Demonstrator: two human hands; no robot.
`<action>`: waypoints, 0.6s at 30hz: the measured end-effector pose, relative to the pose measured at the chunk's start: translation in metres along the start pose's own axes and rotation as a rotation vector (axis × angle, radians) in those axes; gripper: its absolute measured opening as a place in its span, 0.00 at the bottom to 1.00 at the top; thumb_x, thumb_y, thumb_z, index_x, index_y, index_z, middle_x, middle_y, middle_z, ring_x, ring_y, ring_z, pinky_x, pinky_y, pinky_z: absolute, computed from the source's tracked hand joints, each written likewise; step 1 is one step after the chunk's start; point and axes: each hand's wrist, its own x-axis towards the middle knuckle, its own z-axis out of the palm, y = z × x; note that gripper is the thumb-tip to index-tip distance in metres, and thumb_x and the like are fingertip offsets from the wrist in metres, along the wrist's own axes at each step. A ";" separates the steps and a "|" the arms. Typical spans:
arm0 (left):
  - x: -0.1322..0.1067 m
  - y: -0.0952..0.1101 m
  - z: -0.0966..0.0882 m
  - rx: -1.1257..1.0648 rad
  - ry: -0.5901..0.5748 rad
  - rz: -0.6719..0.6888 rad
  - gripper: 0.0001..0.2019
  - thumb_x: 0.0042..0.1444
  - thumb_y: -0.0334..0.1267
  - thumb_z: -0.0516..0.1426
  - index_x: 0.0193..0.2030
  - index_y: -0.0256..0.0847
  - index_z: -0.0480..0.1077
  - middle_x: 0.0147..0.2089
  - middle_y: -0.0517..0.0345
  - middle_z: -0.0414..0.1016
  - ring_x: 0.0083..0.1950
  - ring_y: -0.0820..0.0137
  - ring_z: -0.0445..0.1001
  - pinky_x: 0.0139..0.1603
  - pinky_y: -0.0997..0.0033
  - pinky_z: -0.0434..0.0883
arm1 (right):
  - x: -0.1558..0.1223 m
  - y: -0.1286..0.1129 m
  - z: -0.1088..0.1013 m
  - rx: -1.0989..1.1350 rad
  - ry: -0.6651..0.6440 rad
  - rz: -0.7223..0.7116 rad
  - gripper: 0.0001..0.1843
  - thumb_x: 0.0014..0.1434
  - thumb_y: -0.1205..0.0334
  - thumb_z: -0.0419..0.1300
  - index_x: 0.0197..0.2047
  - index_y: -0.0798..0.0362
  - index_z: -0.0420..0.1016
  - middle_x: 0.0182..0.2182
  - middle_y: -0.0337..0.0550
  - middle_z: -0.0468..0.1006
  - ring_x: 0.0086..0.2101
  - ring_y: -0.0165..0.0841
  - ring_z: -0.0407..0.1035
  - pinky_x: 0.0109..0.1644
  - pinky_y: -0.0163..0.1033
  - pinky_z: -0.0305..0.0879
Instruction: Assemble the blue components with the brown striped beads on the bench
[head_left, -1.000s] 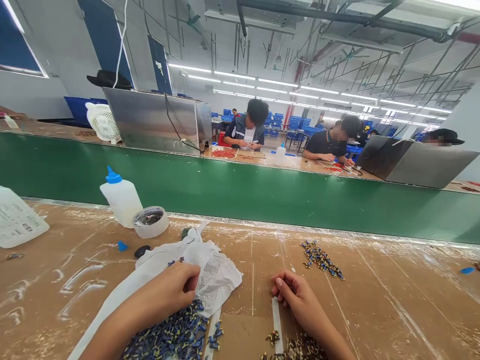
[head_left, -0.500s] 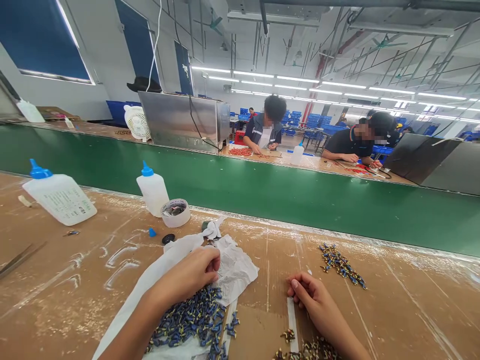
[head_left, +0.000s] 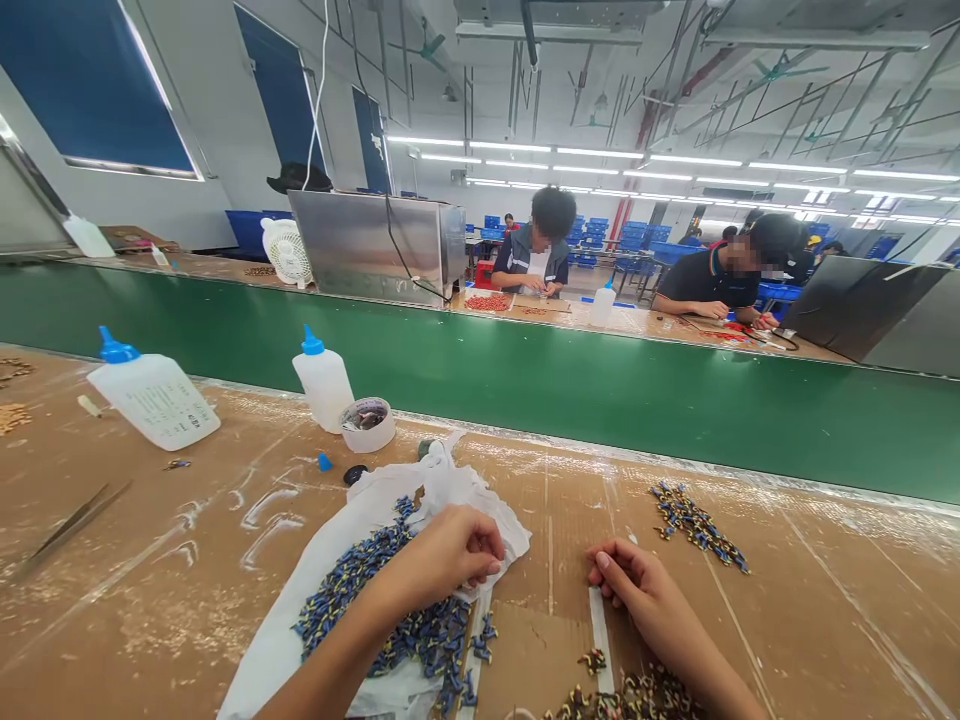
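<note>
My left hand (head_left: 450, 552) is curled closed over a heap of small blue and yellow parts (head_left: 360, 590) lying on a white plastic bag (head_left: 330, 580); what its fingers pinch is hidden. Resting on the brown cardboard worktop (head_left: 187, 560), my right hand (head_left: 637, 590) has its fingers curled in, beside a white strip (head_left: 600, 640). A pile of dark assembled parts (head_left: 622, 695) lies under my right wrist. Another small heap of parts (head_left: 697, 525) sits farther right.
Two white bottles with blue caps (head_left: 154, 395) (head_left: 324, 378), a tape roll (head_left: 367, 425) and tweezers (head_left: 71, 520) lie to the left. A green conveyor belt (head_left: 525, 385) runs across. Beyond it two people (head_left: 536, 250) (head_left: 724, 280) work beside a metal box (head_left: 375, 245) and a fan (head_left: 285, 250).
The view swung left and lower. My left hand slid right along the heap of blue parts. My right hand stayed curled in place.
</note>
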 end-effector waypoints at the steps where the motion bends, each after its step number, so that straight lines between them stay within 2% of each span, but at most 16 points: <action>1: 0.000 0.000 0.002 -0.001 -0.001 0.011 0.07 0.47 0.34 0.57 0.32 0.36 0.75 0.25 0.59 0.74 0.28 0.71 0.72 0.29 0.76 0.65 | 0.000 -0.001 0.000 0.002 -0.002 0.002 0.23 0.62 0.41 0.52 0.40 0.55 0.71 0.30 0.43 0.75 0.30 0.33 0.65 0.34 0.37 0.62; 8: 0.002 -0.006 0.025 -0.030 -0.134 0.053 0.11 0.46 0.32 0.55 0.35 0.37 0.77 0.26 0.58 0.75 0.28 0.70 0.71 0.29 0.75 0.65 | -0.002 -0.004 -0.001 -0.001 0.002 -0.016 0.24 0.61 0.41 0.53 0.40 0.55 0.72 0.30 0.44 0.76 0.29 0.34 0.66 0.34 0.38 0.63; 13: 0.002 -0.001 0.034 0.041 -0.083 0.162 0.12 0.47 0.29 0.54 0.34 0.37 0.78 0.30 0.57 0.76 0.31 0.71 0.70 0.33 0.74 0.65 | -0.003 -0.006 -0.003 -0.023 -0.007 -0.033 0.23 0.60 0.41 0.54 0.38 0.54 0.73 0.30 0.45 0.76 0.29 0.35 0.66 0.34 0.39 0.63; 18: 0.004 0.006 0.045 -0.004 -0.071 0.098 0.09 0.49 0.32 0.56 0.37 0.37 0.75 0.29 0.57 0.75 0.30 0.71 0.71 0.33 0.74 0.66 | -0.005 -0.011 -0.002 -0.032 -0.009 -0.014 0.21 0.62 0.43 0.53 0.39 0.54 0.72 0.31 0.44 0.76 0.30 0.35 0.66 0.36 0.40 0.63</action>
